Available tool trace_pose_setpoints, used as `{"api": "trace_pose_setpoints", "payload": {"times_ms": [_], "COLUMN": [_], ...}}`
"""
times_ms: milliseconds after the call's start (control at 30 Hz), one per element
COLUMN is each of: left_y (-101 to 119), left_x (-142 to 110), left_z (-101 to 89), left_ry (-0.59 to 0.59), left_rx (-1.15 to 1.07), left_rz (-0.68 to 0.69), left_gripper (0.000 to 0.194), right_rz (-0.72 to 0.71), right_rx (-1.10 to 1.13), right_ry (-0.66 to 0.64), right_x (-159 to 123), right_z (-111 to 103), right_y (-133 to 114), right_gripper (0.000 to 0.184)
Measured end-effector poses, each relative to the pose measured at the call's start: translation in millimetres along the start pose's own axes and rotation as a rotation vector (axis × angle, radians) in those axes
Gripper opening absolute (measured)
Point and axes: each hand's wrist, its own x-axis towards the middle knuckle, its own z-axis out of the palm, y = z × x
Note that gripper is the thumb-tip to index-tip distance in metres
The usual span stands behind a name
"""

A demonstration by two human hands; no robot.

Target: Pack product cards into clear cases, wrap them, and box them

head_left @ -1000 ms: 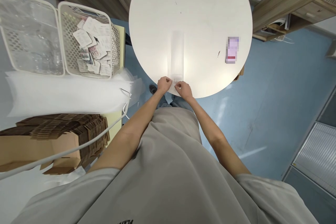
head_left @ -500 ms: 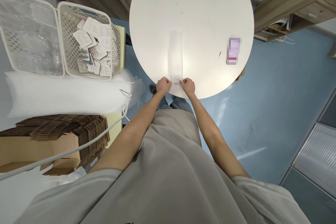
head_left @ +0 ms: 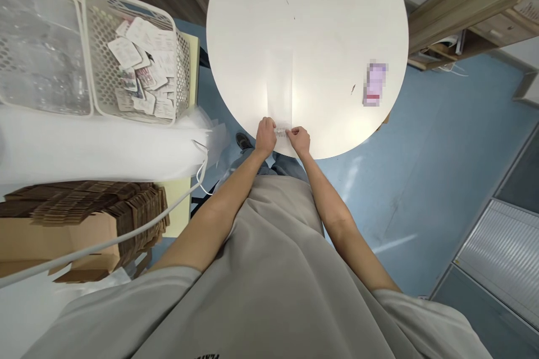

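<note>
A long translucent strip of wrapping sheet (head_left: 280,87) lies flat on the white round table (head_left: 337,22), running away from me. At its near end sits a small clear item with a row of little bumps (head_left: 281,132); its kind is too small to make out. My left hand (head_left: 265,137) has its fingers curled over the strip's near left side. My right hand (head_left: 300,139) pinches the near right edge with thumb and forefinger. Both hands are close together at the table's front rim, and part of the near end is hidden under the fingers.
A purple and white package (head_left: 375,84), blurred out, lies on the table's right side. Left stand a basket of white cards (head_left: 183,78) and a basket of clear plastic packs (head_left: 42,50). Below are a white sheet roll (head_left: 96,148), folded cardboard (head_left: 138,224) and a pale hose (head_left: 138,230).
My left hand has moved slightly inward and forward over the strip's near end, covering more of it. My right hand has barely shifted. The view has moved a little.
</note>
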Motion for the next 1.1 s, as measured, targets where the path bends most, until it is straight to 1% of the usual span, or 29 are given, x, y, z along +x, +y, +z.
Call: {"api": "trace_pose_setpoints", "payload": {"times_ms": [67,133,200,300,367,467,500,533,667,733,800,833,867,933,1000,1033,1100], "left_y": [-2.8,-5.5,-8.2,-12.4,-14.8,-15.1,-13.8,-11.9,-0.5,3.9,5.3,4.8,3.8,1.0,-1.4,-2.0,-1.1], "left_x": [-1.6,-4.3,-8.7,-17.7,-23.1,-25.5,-24.7,-23.3,-16.0,-13.0,-9.7,-7.8,-5.6,-0.4,5.0,7.6,12.5], "left_z": [1.3,0.4,-3.5,-12.7,-19.0,-26.2,-27.8,-29.0,-31.0,-30.8,-30.4,-30.4,-30.7,-32.4,-35.9,-38.3,-44.0], "left_ry": [0.038,0.044,0.015,-0.058,-0.126,-0.226,-0.248,-0.26,-0.239,-0.22,-0.22,-0.233,-0.252,-0.297,-0.341,-0.358,-0.383], "left_rx": [-0.01,0.016,0.044,0.076,0.12,0.222,0.256,0.287,0.357,0.364,0.363,0.362,0.363,0.368,0.377,0.378,0.361], "left_rz": [0.016,0.024,0.074,0.244,0.345,0.401,0.405,0.406,0.391,0.407,0.439,0.451,0.457,0.451,0.435,0.429,0.417], "left_gripper": [0.029,0.025,0.028,0.046,0.061,0.09,0.094,0.094,0.077,0.075,0.077,0.078,0.08,0.082,0.081,0.08,0.077], "right_rz": [0.002,0.019,0.049,0.084,0.079,0.063,0.059,0.055,0.031,-0.002,-0.07,-0.128,-0.202,-0.386,-0.552,-0.602,-0.636], "right_rx": [0.028,0.049,0.074,0.101,0.105,0.109,0.108,0.105,0.074,0.042,-0.013,-0.05,-0.093,-0.181,-0.247,-0.266,-0.277], "right_ry": [0.01,0.015,0.019,0.022,0.018,0.005,0.003,0.005,0.012,-0.011,-0.023,-0.019,-0.014,-0.027,-0.089,-0.123,-0.166], "right_x": [-0.6,-0.8,-0.7,-0.3,0.3,2.4,3.6,4.9,8.4,6.7,1.7,-1.6,-5.1,-10.7,-12.7,-11.9,-7.3], "right_z": [0.7,1.3,2.0,3.0,3.6,4.6,5.0,5.4,4.1,0.1,-6.7,-10.8,-15.0,-22.9,-28.6,-30.5,-32.9], "right_y": [0.9,1.3,1.6,2.4,3.5,5.1,5.4,5.5,3.7,2.1,0.8,0.5,0.3,0.7,1.7,2.3,4.0], "right_gripper": [0.025,0.026,0.026,0.028,0.028,0.027,0.027,0.027,0.027,0.027,0.027,0.027,0.029,0.039,0.05,0.053,0.055]}}
